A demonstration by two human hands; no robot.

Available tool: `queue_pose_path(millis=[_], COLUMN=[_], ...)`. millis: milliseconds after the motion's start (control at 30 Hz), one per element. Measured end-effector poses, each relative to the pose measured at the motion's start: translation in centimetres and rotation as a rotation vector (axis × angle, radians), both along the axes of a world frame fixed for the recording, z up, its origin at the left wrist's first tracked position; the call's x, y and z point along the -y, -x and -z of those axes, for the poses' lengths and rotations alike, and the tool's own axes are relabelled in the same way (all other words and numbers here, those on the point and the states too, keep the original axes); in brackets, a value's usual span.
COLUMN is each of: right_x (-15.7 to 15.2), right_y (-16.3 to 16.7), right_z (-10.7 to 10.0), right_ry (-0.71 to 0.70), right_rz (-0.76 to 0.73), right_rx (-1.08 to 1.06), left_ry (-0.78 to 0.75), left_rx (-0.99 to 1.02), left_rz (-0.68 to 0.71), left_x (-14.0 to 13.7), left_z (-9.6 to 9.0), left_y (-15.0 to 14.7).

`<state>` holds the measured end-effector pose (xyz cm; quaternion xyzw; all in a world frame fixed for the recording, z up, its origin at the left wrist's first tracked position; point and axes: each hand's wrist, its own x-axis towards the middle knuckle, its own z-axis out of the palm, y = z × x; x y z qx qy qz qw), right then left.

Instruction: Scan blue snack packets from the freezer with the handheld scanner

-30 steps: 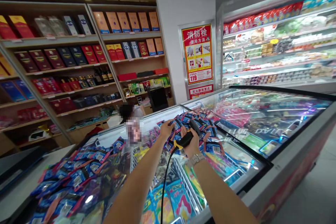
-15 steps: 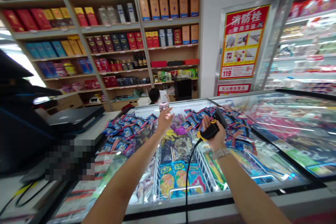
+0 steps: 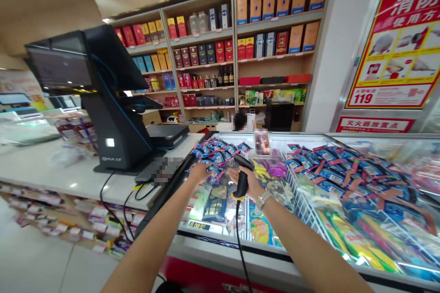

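My right hand [image 3: 252,184] is wrapped round a black and yellow barcode scanner [image 3: 242,179], its head pointing up and to the left and its cable hanging down. My left hand [image 3: 198,174] is at the near side of the left heap of blue and pink packets [image 3: 220,149]. Its fingers are bent and closed on a blue packet [image 3: 215,173] at the heap's edge, partly hidden by the hand. A larger heap of the same packets [image 3: 330,165] lies to the right on the freezer glass.
A black checkout terminal [image 3: 120,119] stands on the white counter [image 3: 75,183] at left, with loose cables. Under the freezer glass are wire baskets [image 3: 305,206] of bagged food. A blurred upright card or picture [image 3: 262,142] is at the freezer's back edge. Behind, a person [image 3: 239,121] sits before shelves.
My view has swung left, bringing the terminal into full sight. My left hand has drawn back from the freezer's far edge to the left heap. The scanner has turned from pointing right to pointing left.
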<state>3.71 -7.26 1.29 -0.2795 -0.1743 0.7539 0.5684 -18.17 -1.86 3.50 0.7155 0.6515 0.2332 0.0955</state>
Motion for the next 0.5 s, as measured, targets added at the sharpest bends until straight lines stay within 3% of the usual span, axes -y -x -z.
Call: queue_pose_path(millis=[67, 167, 267, 433, 500], right_x=[0.1, 0.2, 0.2, 0.2, 0.0], right_y=[1.6, 2.2, 1.5, -0.9, -2.2], right_z=[0.2, 0.6, 0.7, 0.4, 0.5], right_ry=[0.037, 0.071, 0.056, -0.033, -0.041], right_rz=[-0.041, -0.024, 0.02, 0.174, 0.258], right_rx=[0.058, 0.116, 0.129, 0.12, 0.111], left_ry=[0.0, -0.018, -0.026, 0.231, 0.264], left_rx=[-0.051, 0.109, 0.468, 1.246, 1.397], left_rz=[-0.062, -0.078, -0.024, 0.112, 0.154], left_x=[0.2, 0.0, -0.2, 0.3, 0.5], left_z=[0.4, 1.0, 1.6, 2.0, 2.1], left_y=[-0.3, -1.5, -3.6, -8.5, -10.4])
